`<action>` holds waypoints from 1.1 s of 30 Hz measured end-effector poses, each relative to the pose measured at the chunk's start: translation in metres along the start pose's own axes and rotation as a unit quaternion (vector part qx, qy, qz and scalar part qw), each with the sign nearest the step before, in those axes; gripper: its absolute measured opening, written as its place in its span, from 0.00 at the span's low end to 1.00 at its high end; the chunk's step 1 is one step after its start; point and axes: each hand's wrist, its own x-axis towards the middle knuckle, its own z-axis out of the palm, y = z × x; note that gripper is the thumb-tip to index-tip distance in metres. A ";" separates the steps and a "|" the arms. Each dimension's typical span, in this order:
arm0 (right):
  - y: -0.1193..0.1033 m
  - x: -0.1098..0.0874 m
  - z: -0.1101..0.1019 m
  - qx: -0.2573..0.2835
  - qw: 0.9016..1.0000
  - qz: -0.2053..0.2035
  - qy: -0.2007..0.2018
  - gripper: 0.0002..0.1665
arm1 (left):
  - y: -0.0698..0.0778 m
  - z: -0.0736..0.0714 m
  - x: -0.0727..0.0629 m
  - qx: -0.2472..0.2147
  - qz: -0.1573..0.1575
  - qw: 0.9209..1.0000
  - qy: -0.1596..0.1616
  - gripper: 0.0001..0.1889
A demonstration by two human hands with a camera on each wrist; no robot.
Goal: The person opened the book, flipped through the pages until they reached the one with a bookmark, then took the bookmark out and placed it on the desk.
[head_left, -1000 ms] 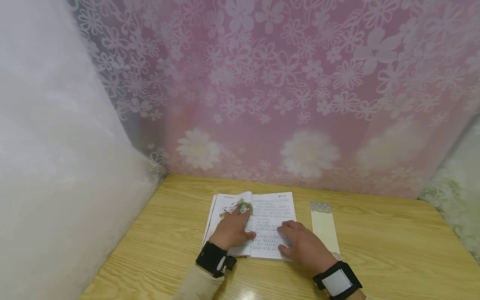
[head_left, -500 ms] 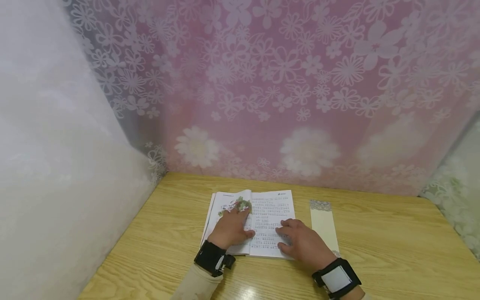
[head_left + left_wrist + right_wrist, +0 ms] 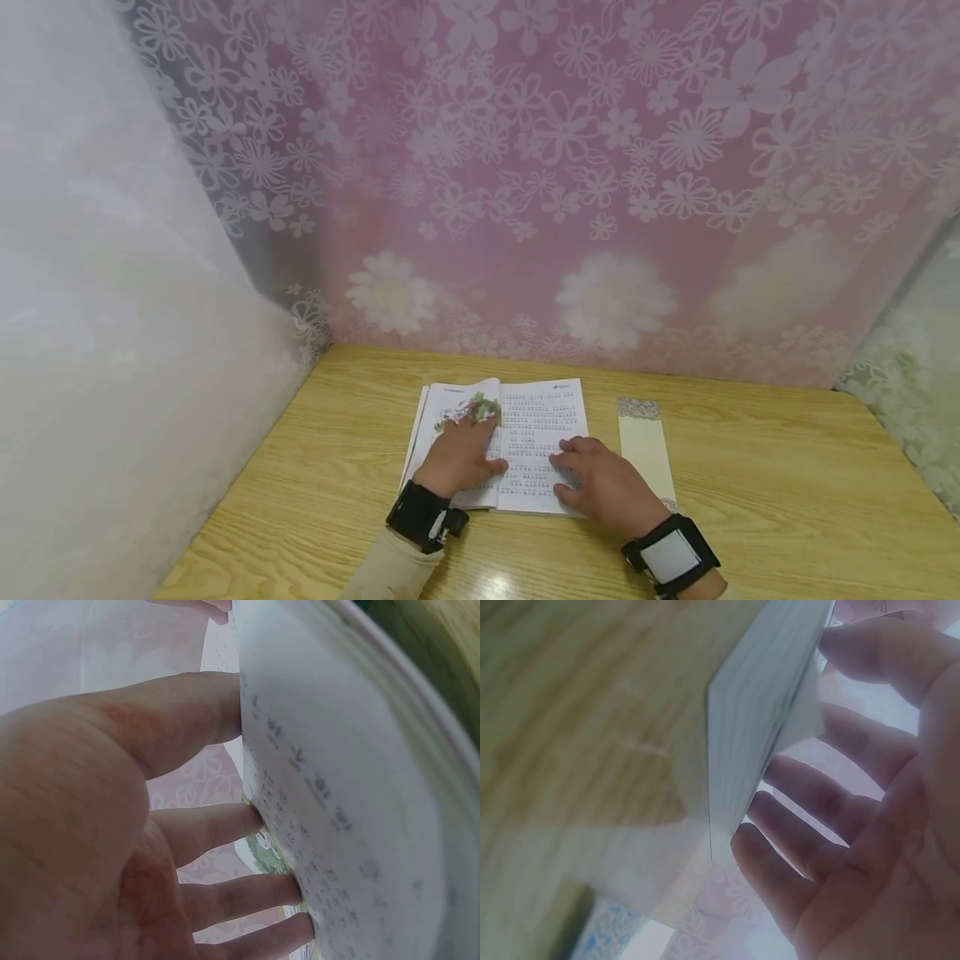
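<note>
An open book [image 3: 536, 417] lies on the wooden table, its left page showing a colourful picture and its right page lines of print. My left hand [image 3: 459, 454] rests on the left page, fingers spread and pointing toward the picture. In the left wrist view the fingertips [image 3: 289, 887] of that hand touch the printed page [image 3: 330, 772]. My right hand [image 3: 603, 483] is at the right page's outer edge, fingers loosely bent. From the right wrist view, its fingertips [image 3: 759, 804] sit right at the edge of the page block [image 3: 750, 727].
To the right of the book lies a cream paper strip [image 3: 647, 450] with patterned ends, partly behind my right hand. A pink flowered curtain [image 3: 480, 208] stands along the table's back edge, and a pale sheet [image 3: 135, 333] hangs at the left. Wood-grain table [image 3: 772, 492] surrounds the book.
Both hands keep their places on the book. The whole view shifts only slightly.
</note>
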 end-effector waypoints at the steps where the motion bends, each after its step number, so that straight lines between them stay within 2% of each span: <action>1: 0.000 0.000 0.000 -0.001 1.000 0.000 -0.001 0.24 | 0.000 0.000 0.000 -0.002 0.001 1.000 0.000 0.39; 4: -0.001 -0.002 -0.001 -0.004 1.000 -0.001 -0.002 0.24 | 0.000 0.000 0.000 -0.005 0.002 1.000 -0.004 0.39; 8: -0.003 -0.004 -0.002 -0.009 1.000 -0.021 0.001 0.22 | -0.001 -0.001 0.000 -0.013 0.007 1.000 -0.010 0.39; 16: -0.011 -0.007 -0.006 -0.023 0.998 -0.051 0.025 0.18 | -0.004 -0.002 -0.002 -0.034 0.019 0.999 -0.013 0.39; 27: -0.014 -0.008 -0.002 -0.032 0.998 -0.048 0.026 0.19 | -0.006 0.000 -0.007 -0.044 0.011 0.999 -0.013 0.39; 30: -0.016 -0.007 -0.003 -0.035 0.998 -0.053 0.027 0.19 | -0.009 0.000 -0.009 -0.049 0.023 0.999 -0.010 0.38; 33: -0.016 -0.007 -0.003 -0.045 0.997 -0.050 0.031 0.19 | -0.016 0.001 -0.010 -0.060 0.052 0.997 0.002 0.35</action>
